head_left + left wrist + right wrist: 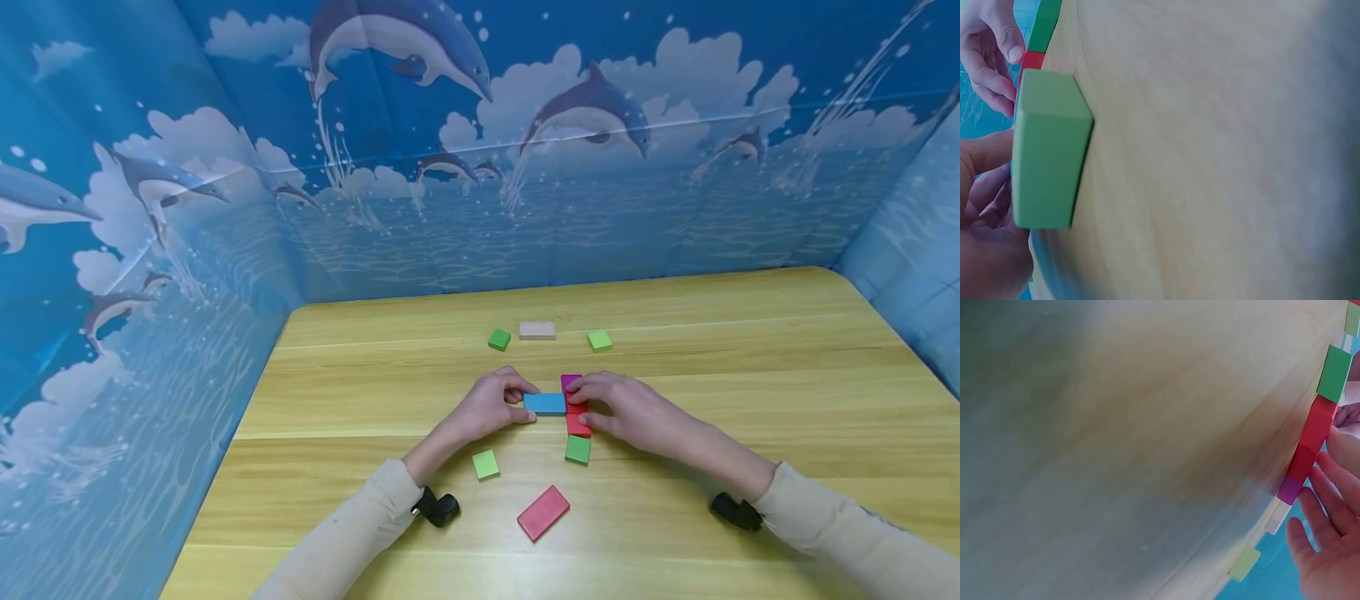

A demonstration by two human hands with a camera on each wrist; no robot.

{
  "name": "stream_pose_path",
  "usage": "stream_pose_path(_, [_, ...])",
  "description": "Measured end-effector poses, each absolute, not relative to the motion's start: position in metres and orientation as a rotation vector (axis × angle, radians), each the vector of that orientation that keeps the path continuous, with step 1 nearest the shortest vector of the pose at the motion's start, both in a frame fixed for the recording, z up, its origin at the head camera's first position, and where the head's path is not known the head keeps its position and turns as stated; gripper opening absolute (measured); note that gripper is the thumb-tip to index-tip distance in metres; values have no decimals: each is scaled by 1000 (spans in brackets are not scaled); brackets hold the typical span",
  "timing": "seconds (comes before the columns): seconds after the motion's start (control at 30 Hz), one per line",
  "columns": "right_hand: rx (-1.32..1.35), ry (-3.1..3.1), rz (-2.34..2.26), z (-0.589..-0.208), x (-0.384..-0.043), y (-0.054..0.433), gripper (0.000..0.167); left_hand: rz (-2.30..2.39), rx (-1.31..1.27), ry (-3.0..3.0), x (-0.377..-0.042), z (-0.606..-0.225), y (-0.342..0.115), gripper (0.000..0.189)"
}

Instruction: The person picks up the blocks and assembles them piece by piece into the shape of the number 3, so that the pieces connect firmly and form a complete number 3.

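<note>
My left hand [491, 404] pinches the left end of a flat blue block [546, 404] between thumb and forefinger. The block's right end meets a short column of a purple block [571, 382] and two red blocks, the lower red block [578, 425] being the plainer to see. My right hand [630, 412] holds the red blocks from the right, thumb on the lower one and forefinger near the upper red block [1302, 462]. Just below the column lies a green block [577, 450]. In the left wrist view a light green block [1054, 150] partly hides the left fingers.
A pinkish-red block [543, 513] lies nearer on the wooden table [337, 500]. Toward the back are a dark green block [498, 339], a pale beige block [537, 331] and a lime green block [599, 341]. A dolphin-print curtain [480, 225] rises behind the table.
</note>
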State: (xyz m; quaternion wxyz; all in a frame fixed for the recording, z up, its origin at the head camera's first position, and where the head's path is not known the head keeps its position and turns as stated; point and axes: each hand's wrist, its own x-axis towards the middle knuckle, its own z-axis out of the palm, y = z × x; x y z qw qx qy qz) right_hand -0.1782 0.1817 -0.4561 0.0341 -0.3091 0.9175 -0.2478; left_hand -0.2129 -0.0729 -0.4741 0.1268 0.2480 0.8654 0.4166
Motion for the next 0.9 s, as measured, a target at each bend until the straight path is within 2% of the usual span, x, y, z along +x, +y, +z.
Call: stream_pose_path(0.9, [-873,2784,-828,-456,-177,183,34,1252,704,2499,-211,-476,-73,33])
